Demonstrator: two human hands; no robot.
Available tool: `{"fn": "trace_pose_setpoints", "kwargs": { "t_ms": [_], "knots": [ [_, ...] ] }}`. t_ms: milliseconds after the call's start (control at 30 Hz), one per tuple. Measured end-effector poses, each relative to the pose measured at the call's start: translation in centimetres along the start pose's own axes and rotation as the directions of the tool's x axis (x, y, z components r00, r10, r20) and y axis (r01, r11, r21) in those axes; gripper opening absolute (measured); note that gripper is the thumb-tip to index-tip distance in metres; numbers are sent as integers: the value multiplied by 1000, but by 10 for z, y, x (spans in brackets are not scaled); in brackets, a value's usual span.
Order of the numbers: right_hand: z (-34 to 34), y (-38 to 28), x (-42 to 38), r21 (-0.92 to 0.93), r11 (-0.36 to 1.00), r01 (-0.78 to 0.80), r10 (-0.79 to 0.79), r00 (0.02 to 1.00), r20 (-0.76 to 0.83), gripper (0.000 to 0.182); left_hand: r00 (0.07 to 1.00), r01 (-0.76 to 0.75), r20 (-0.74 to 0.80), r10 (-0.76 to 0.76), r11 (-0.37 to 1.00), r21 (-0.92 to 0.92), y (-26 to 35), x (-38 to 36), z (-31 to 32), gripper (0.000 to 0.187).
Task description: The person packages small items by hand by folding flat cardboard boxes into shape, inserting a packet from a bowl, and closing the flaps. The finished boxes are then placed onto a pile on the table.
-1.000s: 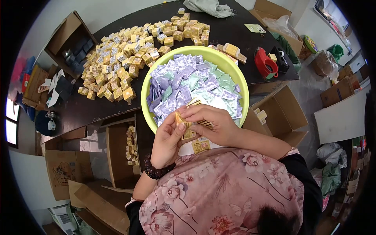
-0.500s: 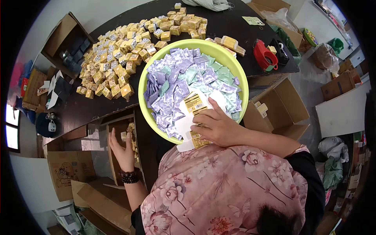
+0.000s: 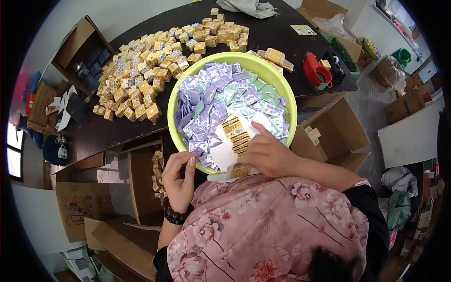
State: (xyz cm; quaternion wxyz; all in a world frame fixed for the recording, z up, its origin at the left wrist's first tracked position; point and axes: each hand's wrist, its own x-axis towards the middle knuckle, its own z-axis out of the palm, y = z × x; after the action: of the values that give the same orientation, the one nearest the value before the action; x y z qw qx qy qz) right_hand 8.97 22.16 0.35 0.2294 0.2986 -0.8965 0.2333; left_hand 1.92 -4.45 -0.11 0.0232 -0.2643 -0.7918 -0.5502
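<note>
A lime-green basin holds a heap of purple sachets and pale green sachets. Over its near side lie white-and-yellow unfolded small cartons, printed with a barcode. My right hand grips these cartons at their right side; its fingers are bent and slightly blurred. At the basin's near-left rim is my left hand, wearing a dark bead bracelet. Its thumb and forefinger tips come close together beside the purple sachets, and anything between them is hidden.
Many small yellow boxes are piled on the dark table. A red tape dispenser stands at right. An open carton sits below right; another cardboard box with small yellow boxes is below left.
My left hand has moved right and upward from above the lower-left box to the basin's rim, its spread fingers curling in. My right hand stays on the unfolded cartons, its fingers shifting slightly.
</note>
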Motion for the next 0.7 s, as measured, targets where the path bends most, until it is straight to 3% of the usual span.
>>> {"fn": "trace_pose_setpoints", "kwargs": {
  "t_ms": [33, 67, 100, 133, 167, 233, 267, 333, 500, 567, 667, 700],
  "knots": [
    [-8, 3, 5, 191, 972, -136, 143, 990, -24, 22, 999, 35, 42, -30, 991, -131, 3, 1, -1, 15],
    [-16, 5, 11, 256, 934, -250, 289, 948, -130, 20, 999, 34, 42, -28, 991, -130, 7, 3, 0, 15],
    [-21, 6, 17, 333, 877, -348, 432, 874, -224, 18, 991, 120, 87, -101, 960, -253, 14, 6, 4, 19],
    [-18, 3, 26, 624, 676, -391, 643, 726, -242, 11, 977, 205, 140, -164, 907, -367, 19, 11, 10, 24],
    [-16, 2, 32, 623, 681, -385, 641, 726, -251, 11, 975, 218, 131, -178, 869, -444, 26, 17, 19, 27],
    [-11, 3, 42, 855, 417, -307, 781, 603, -164, 12, 981, 178, 154, -114, 844, -507, 29, 30, 35, 42],
    [-4, 3, 43, 785, 524, -329, 731, 647, -216, 15, 986, 154, 133, -101, 864, -479, 33, 34, 42, 44],
    [2, -1, 45, 714, 596, -367, 698, 677, -234, 15, 982, 177, 142, -125, 871, -458, 43, 40, 47, 51],
    [-8, 1, 40, 741, 558, -375, 657, 744, -118, 10, 987, 138, 141, -82, 881, -452, 40, 45, 52, 58],
    [-11, 1, 37, 860, 303, -411, 607, 779, 159, 16, 984, 146, 160, -85, 895, -422, 38, 43, 51, 61],
    [-8, -3, 43, 936, 191, -295, 579, 804, 135, 31, 972, 202, 199, -121, 865, -459, 40, 42, 49, 65],
    [-6, 0, 42, 937, 193, -292, 579, 804, 132, 31, 952, 286, 250, -176, 803, -523, 43, 40, 47, 64]
  ]
}}
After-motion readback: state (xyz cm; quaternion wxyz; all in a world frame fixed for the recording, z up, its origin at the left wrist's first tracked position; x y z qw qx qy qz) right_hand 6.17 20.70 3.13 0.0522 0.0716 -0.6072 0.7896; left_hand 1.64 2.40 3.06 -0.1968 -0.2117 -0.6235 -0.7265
